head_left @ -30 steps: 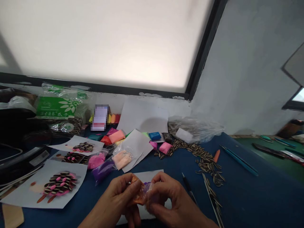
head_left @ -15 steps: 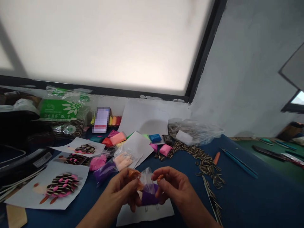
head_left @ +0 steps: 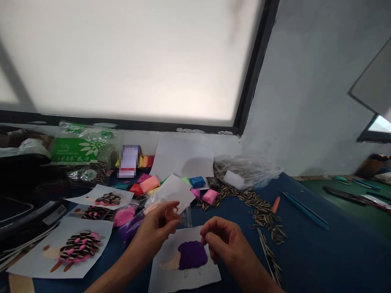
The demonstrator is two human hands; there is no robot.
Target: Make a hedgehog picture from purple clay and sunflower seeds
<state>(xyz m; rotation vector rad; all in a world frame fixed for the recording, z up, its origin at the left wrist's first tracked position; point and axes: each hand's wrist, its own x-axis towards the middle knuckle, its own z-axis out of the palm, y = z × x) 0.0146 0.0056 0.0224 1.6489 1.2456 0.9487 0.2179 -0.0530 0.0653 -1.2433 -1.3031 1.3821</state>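
My left hand (head_left: pixel 157 226) is closed around a plastic bag of orange clay (head_left: pixel 171 212), whose clear end sticks out past the fingers. My right hand (head_left: pixel 224 240) has thumb and fingertips pinched together; whatever lies between them is hidden. Below both hands a white sheet (head_left: pixel 168 280) carries a purple clay body (head_left: pixel 193 255) with a peach clay snout on its left and small drawn legs beneath. To the left lies a finished hedgehog picture (head_left: pixel 80 246) of pink clay and striped sunflower seeds.
Loose sunflower seeds (head_left: pixel 262 213) trail down the right side, beside blue tweezers (head_left: pixel 305 209) and an orange stick (head_left: pixel 275 204). Clay packets, including a pink one (head_left: pixel 210 197) and a blue one (head_left: pixel 197 181), lie at the back. A green seed bag (head_left: pixel 76 150) stands back left.
My left hand has moved up and left with the orange clay bag, away from the sheet. My hands are farther apart, uncovering the purple body. The orange bit in my right fingers no longer shows.
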